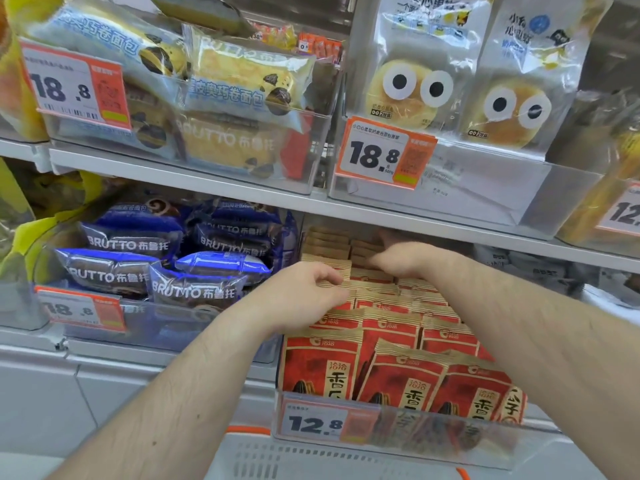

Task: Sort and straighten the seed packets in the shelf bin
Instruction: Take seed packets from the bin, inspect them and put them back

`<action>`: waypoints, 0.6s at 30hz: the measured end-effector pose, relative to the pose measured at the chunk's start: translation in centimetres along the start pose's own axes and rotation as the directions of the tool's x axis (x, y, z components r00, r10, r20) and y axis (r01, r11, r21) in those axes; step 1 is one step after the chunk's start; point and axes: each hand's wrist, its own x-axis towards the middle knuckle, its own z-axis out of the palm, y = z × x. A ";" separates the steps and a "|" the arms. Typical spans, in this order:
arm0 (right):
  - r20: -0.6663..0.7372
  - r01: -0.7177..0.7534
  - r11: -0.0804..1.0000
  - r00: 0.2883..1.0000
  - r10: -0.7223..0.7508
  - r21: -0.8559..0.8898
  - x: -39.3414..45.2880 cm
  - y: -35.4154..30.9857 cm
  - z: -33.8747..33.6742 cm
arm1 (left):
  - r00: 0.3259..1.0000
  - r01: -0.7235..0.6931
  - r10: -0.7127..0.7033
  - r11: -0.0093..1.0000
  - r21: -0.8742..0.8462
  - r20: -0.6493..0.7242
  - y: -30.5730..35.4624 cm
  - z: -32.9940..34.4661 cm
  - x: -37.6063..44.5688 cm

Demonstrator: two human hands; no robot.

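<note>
Seed packets [398, 372], red with tan tops, stand in rows inside a clear shelf bin [450, 434] bearing a 12.8 price tag [315, 424]. A person's left hand [301, 292] pinches the tan top edges of packets midway back, fingers curled on them. The right hand [401, 258] reaches farther back, fingers curled down among the rear packets; whether it grips one cannot be told.
</note>
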 end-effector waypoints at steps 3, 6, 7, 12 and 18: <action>-0.061 0.047 0.993 0.997 -0.054 -0.108 -0.1 0.7 0.7 | 1.000 0.013 -0.013 1.000 0.014 0.013 0.2 -0.1 0.2; -0.091 0.071 0.992 0.993 -0.081 -0.109 -0.5 1.1 1.2 | 1.000 0.014 -0.015 0.999 0.043 0.012 0.3 0.0 0.2; -0.095 0.080 0.993 0.992 -0.088 -0.089 -0.6 1.2 1.2 | 1.000 0.016 -0.016 0.999 0.045 0.015 0.3 0.0 0.1; -0.081 0.072 0.997 0.994 -0.073 -0.012 -1.0 1.4 1.1 | 1.000 0.016 -0.016 0.999 0.039 0.007 0.1 0.0 0.0; -0.036 0.014 0.999 0.999 -0.013 0.043 -0.5 1.4 0.5 | 1.000 0.014 -0.014 0.999 0.031 0.002 -0.1 0.0 0.0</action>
